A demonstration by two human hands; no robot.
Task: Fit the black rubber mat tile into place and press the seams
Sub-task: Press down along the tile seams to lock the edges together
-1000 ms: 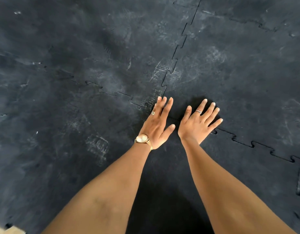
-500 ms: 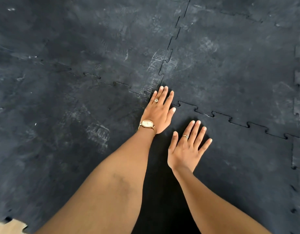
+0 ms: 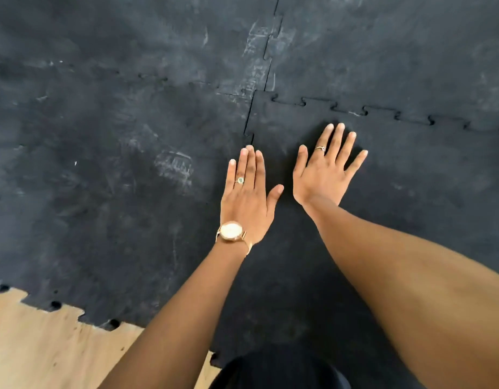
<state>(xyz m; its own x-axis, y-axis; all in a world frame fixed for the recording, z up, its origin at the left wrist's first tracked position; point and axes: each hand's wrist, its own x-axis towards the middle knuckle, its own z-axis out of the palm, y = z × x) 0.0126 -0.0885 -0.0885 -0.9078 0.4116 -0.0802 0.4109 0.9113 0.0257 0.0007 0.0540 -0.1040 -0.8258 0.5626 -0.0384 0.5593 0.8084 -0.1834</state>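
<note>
While both palms lie flat, fingers spread and gripping nothing, I see my left hand on the side seam, right hand on the tile, set among its neighbours.

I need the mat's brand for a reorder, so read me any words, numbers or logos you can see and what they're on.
None can be read.
Mat tiles: only pale scuff marks, no print or logo.
Watch on the left hand: face too blurred to read.
Rings: no lettering visible.
Wood floor: no text.
</note>
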